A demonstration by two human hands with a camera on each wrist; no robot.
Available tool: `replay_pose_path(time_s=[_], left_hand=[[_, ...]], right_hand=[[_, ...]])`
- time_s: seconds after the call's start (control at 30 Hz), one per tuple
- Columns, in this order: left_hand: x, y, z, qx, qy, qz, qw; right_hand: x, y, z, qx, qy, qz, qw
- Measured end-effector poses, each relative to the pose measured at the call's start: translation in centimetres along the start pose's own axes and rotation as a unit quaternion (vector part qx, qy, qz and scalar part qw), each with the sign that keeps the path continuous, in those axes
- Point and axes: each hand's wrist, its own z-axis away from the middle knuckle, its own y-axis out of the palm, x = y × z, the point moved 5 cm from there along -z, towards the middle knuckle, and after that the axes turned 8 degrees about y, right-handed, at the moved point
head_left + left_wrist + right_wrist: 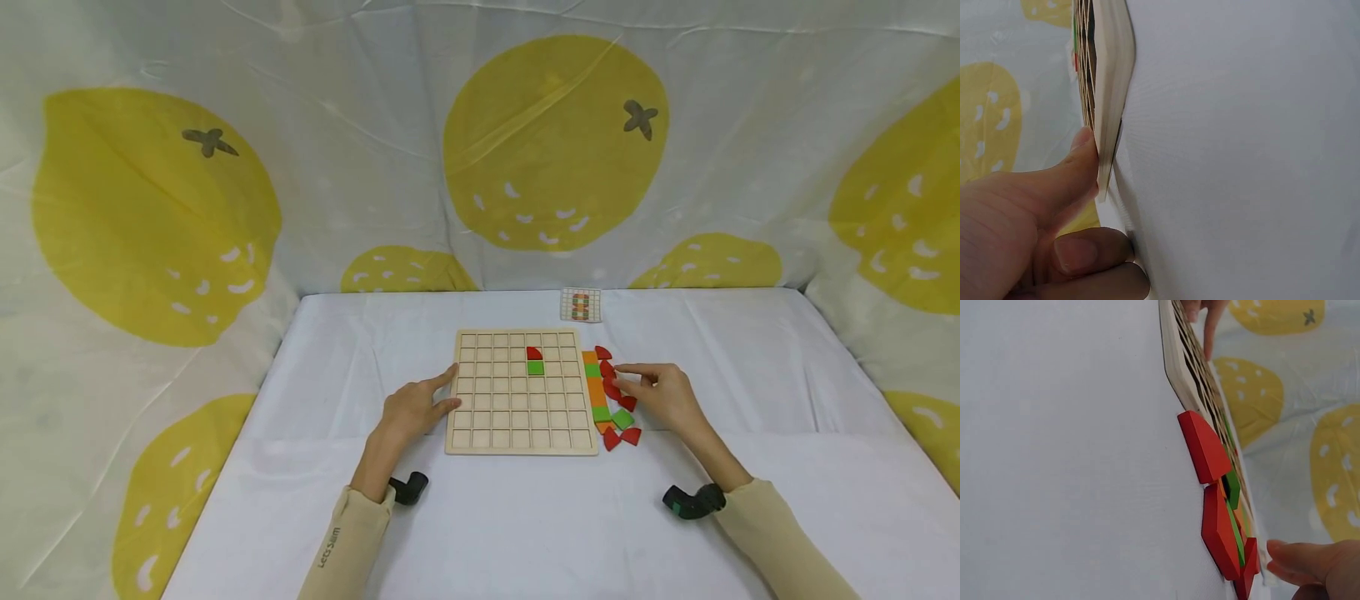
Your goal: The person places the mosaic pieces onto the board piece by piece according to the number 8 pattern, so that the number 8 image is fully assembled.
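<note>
A wooden grid board (510,446) lies flat on the white-covered table. In its grid sit a red quarter-round piece (534,353) and, just below it, a green square piece (536,367). My left hand (411,410) touches the board's left edge with thumb and index finger spread apart; the left wrist view shows its thumb (1069,172) against the rim. Over the loose red pieces (612,389) right of the board is my right hand (663,398), index finger and thumb extended. Its fingertips (1277,550) show nothing between them in the right wrist view.
Orange pieces (596,392) and green pieces (602,413) line the board's right edge, with a loose green square (622,419) and more red pieces (631,436) nearby. A small pattern card (581,305) lies behind the board. A lemon-print cloth (555,150) hangs at the back.
</note>
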Motion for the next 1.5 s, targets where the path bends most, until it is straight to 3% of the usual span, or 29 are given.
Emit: replay_pose_path(time_s=[0.3, 0.83, 1.23, 1.5], left_hand=[[0.2, 0.0, 0.1, -0.003, -0.001, -0.005, 1.0], [0.2, 0.1, 0.0, 0.003, 0.007, -0.009, 0.9999], [0.0, 0.0, -0.1, 0.0, 0.014, -0.003, 0.9999], [0.1, 0.2, -0.1, -0.003, 0.019, -0.004, 0.9998]], right_hand=[[-0.8, -0.6, 0.6, 0.011, 0.009, 0.018, 1.0], [-2.8, -1.3, 1.6, 0.081, -0.001, 0.009, 0.997], [-2.9, -1.1, 1.5, 0.082, -0.018, 0.005, 0.996], [-3.1, -1.0, 1.2, 0.064, -0.003, 0.008, 0.998]])
